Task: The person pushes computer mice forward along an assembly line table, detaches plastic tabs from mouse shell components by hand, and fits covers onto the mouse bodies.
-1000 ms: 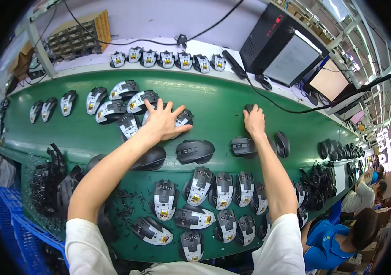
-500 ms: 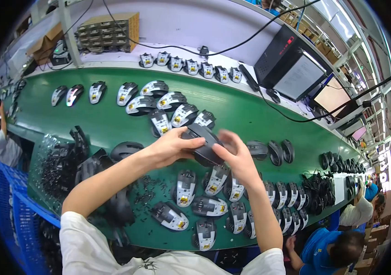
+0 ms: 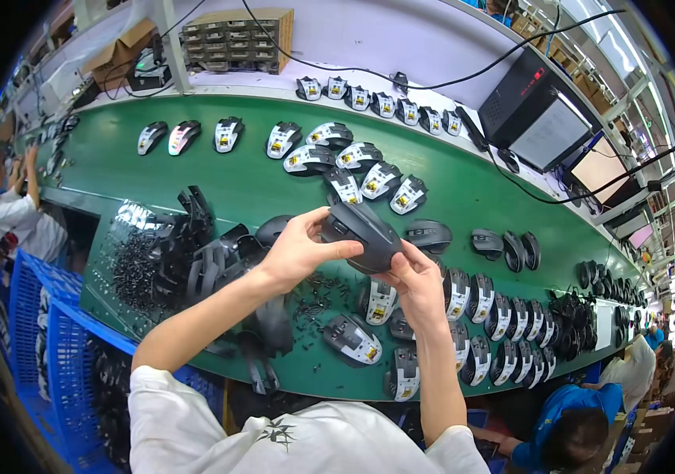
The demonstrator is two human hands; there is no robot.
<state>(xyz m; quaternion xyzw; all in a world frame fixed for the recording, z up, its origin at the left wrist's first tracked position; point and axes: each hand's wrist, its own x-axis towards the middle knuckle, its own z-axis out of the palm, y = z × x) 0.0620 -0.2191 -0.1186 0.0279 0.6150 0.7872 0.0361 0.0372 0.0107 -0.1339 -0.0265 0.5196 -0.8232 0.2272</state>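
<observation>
There it was, a black mouse (image 3: 365, 229), up off the counter (image 3: 246, 186) and tilted between my two hands! My left hand (image 3: 303, 251) was curled part-way round one side, thumb pressed along the shell, its other fingers mostly out of sight behind. My right hand (image 3: 418, 288) was nearly closed, thumb and fingertips pinching the near right end; how hard either one gripped, I couldn't tell. And there was the danger: a curved shell, held at the edges, could well have twisted free if one thumb had eased off.

Where would it have landed? Just below, the half-built mice (image 3: 377, 300) lay with their tops off, and a drop could have knocked exposed parts loose. Beside them, the small black pieces (image 3: 318, 306) were strewn about, easily scattered or trapped under a shell.

Then my arms! The left forearm crossed by the black shells (image 3: 215, 265), where a careless elbow could have toppled the heap; the right hung over the near rows, risking a sleeve-snag. Farther out, a finished-looking mouse (image 3: 429, 235) sat behind my right hand, near three more black mice (image 3: 514, 252): look-alikes, easily mixed up, I'd have judged.
</observation>
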